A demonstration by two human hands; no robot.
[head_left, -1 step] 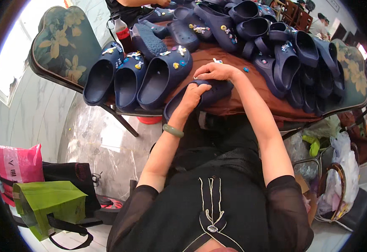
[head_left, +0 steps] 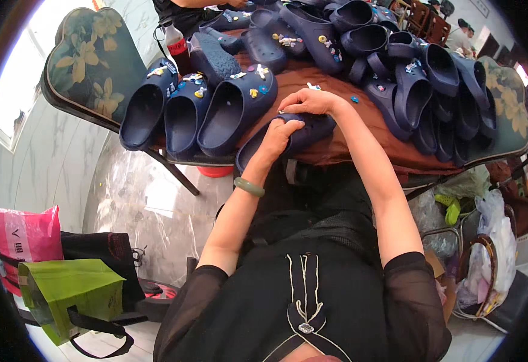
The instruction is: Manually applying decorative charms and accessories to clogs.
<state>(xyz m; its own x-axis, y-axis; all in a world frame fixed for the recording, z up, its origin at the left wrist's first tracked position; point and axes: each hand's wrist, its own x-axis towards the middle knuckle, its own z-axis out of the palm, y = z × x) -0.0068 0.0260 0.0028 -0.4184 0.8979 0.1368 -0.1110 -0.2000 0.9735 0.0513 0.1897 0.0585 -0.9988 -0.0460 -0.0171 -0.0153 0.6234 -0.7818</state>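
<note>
My left hand point(head_left: 280, 136) grips a navy clog point(head_left: 312, 130) lying on its side at the near edge of the brown-covered table point(head_left: 348, 151). A green bangle point(head_left: 249, 186) is on that wrist. My right hand point(head_left: 309, 101) bends over the clog's upper, fingertips pinched against it; anything between the fingers is hidden. Three navy clogs with coloured charms point(head_left: 185, 111) stand in a row to the left. A few loose charms point(head_left: 354, 99) lie on the cloth beside my right wrist.
A heap of plain navy clogs point(head_left: 424, 84) covers the table's right and far side. A red-labelled bottle point(head_left: 176, 45) stands at the back left. Pink point(head_left: 19, 235), green point(head_left: 64, 289) and black point(head_left: 104, 253) bags sit on the floor left; plastic bags point(head_left: 487, 241) right.
</note>
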